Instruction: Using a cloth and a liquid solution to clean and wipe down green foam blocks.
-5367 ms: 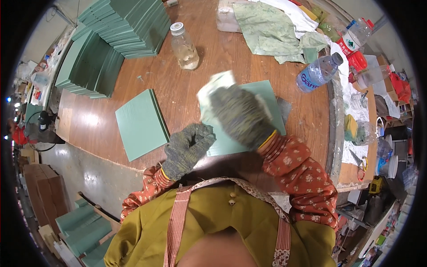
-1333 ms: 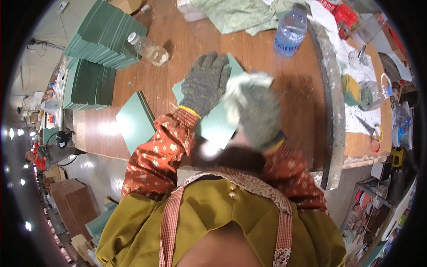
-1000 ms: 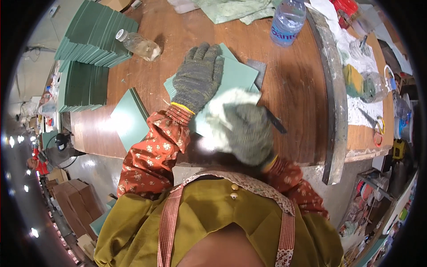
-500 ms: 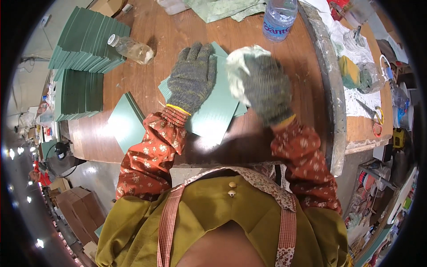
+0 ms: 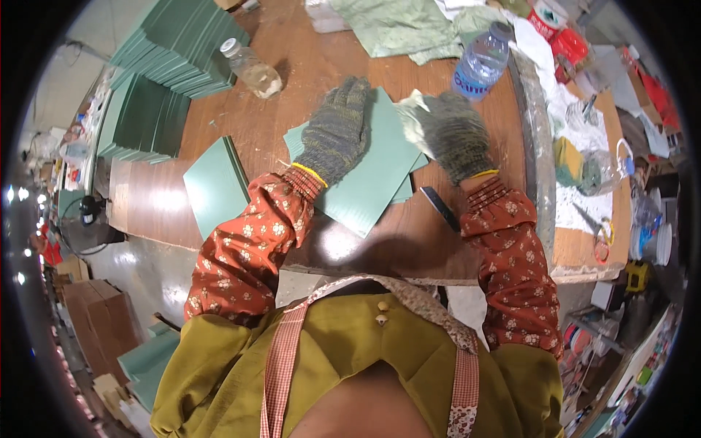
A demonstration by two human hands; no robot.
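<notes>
My left hand, in a grey knitted glove, lies flat with fingers stretched on a small pile of light green sheets. The sheets are fanned unevenly, and the top one sits at a slant. Just right of the pile, my right hand, gloved the same way, is closed over a crumpled pale cloth; part of the cloth is hidden beneath the glove. A slim dark object rests on the table beside my right cuff; its kind is unclear.
Tall stacks of green sheets stand at the left, with a smaller pile nearer me. A small glass bottle lies behind. A plastic water bottle and green cloths are at the back. A sponge sits right.
My right hand and the cloth have shifted off the top sheet's edge, to its right. The slim dark object now shows by my right cuff. My view has shifted; my left hand stays on the sheets.
</notes>
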